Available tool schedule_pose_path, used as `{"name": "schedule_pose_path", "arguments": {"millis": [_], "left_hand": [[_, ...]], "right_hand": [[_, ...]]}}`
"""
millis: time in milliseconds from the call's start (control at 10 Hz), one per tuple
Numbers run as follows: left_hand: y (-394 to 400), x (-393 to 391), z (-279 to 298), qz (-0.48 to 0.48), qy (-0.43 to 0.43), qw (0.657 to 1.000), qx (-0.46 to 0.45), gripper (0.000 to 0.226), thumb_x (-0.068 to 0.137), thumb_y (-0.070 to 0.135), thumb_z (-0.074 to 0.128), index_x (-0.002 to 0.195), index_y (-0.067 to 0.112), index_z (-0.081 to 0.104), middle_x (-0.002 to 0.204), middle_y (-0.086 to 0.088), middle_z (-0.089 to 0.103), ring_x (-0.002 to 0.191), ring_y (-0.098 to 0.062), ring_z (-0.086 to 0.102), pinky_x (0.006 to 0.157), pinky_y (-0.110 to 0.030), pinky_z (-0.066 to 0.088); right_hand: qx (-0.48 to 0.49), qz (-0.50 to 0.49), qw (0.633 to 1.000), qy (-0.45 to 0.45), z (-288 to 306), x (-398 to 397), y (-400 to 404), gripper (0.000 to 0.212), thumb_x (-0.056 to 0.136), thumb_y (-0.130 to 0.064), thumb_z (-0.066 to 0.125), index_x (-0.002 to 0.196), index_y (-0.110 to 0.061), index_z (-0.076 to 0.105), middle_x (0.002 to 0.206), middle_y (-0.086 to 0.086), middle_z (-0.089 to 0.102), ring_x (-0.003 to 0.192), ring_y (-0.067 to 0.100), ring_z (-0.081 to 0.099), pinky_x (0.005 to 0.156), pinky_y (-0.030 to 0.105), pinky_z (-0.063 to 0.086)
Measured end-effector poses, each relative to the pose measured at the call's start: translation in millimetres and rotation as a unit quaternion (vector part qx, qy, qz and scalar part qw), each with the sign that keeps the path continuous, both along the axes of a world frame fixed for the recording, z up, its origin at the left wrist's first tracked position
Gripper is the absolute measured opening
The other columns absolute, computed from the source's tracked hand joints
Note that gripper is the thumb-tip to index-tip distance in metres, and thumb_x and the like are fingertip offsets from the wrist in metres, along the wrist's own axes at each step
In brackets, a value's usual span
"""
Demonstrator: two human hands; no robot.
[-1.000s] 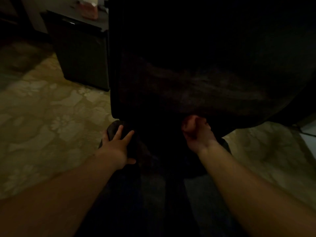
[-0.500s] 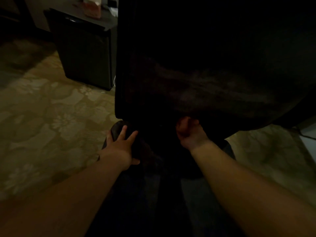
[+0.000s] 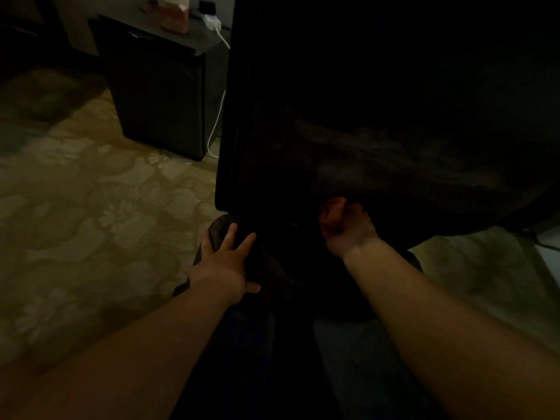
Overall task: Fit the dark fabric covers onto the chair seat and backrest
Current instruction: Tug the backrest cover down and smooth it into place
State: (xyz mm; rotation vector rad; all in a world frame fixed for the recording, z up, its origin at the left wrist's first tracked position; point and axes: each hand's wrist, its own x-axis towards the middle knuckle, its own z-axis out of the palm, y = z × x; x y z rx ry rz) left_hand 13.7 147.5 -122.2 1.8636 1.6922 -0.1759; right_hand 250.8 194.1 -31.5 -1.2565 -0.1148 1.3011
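The chair backrest (image 3: 378,116) fills the upper right, wrapped in a dark fabric cover whose lower hem (image 3: 394,189) shows faint wrinkles. My right hand (image 3: 345,228) is curled in a fist just under that hem and grips the cover's bottom edge. My left hand (image 3: 225,262) lies flat with fingers spread on the dark seat (image 3: 218,228) below the backrest's left corner. The room is very dim, so the seat cover's edges are hard to make out.
A dark cabinet (image 3: 157,95) stands at the back left with a tissue box (image 3: 175,13) and a white charger with its cable (image 3: 216,122) hanging down. Patterned carpet (image 3: 75,207) spreads to the left and lower right.
The view has shifted so the chair sits further right in frame. My right hand stays clenched at the hem and my left hand stays flat on the seat.
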Motion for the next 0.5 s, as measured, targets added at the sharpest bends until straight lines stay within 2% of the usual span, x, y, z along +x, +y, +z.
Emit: {"name": "schedule_pose_path", "arguments": {"millis": [100,200,300,400,500], "left_hand": [[-1,2,1,0.005,-0.007,1.000,0.008,0.121,0.080,0.067,0.079,0.158,0.062,-0.015,0.168,0.019,-0.035,0.152,-0.043,-0.037,0.119,-0.073,0.030],[-2,-1,0,0.005,-0.012,1.000,0.016,0.119,0.080,0.069,0.078,0.158,0.063,-0.013,0.169,0.021,-0.034,0.153,-0.042,-0.036,0.118,-0.073,0.031],[-8,-4,-4,0.007,-0.015,0.999,0.035,0.113,0.084,0.071,0.072,0.160,0.060,-0.012,0.169,0.020,-0.032,0.154,-0.040,-0.035,0.120,-0.070,0.030],[-13,-8,-20,0.008,-0.009,0.997,0.079,0.105,0.085,0.082,0.058,0.160,0.057,-0.011,0.172,0.016,-0.029,0.157,-0.037,-0.032,0.123,-0.068,0.026],[-9,-15,-29,-0.012,-0.016,0.996,0.085,0.107,0.077,0.093,0.044,0.162,0.055,-0.009,0.172,0.010,-0.026,0.159,-0.033,-0.028,0.127,-0.066,0.017]], "right_hand": [[0.000,-0.008,0.998,-0.059,6,-2,-7,0.012,0.107,-0.016,0.055,0.117,-0.014,0.061,0.099,0.011,0.069,0.086,0.023,0.070,0.066,0.038,0.064],[0.026,-0.006,0.998,-0.064,14,-5,-11,0.009,0.108,-0.015,0.053,0.105,-0.021,0.058,0.090,0.011,0.069,0.080,0.021,0.071,0.066,0.041,0.065],[0.008,-0.012,0.997,-0.074,23,2,3,0.013,0.109,-0.013,0.048,0.100,-0.021,0.053,0.091,0.003,0.064,0.066,0.012,0.068,0.067,0.031,0.062],[-0.022,0.014,0.995,-0.095,25,3,13,0.018,0.112,-0.016,0.038,0.104,-0.021,0.054,0.093,-0.002,0.058,0.063,0.008,0.067,0.064,0.021,0.058],[-0.063,0.042,0.995,-0.061,8,-2,10,0.033,0.113,-0.018,0.032,0.136,-0.029,0.052,0.100,-0.008,0.058,0.070,0.008,0.062,0.060,0.020,0.057]]}}
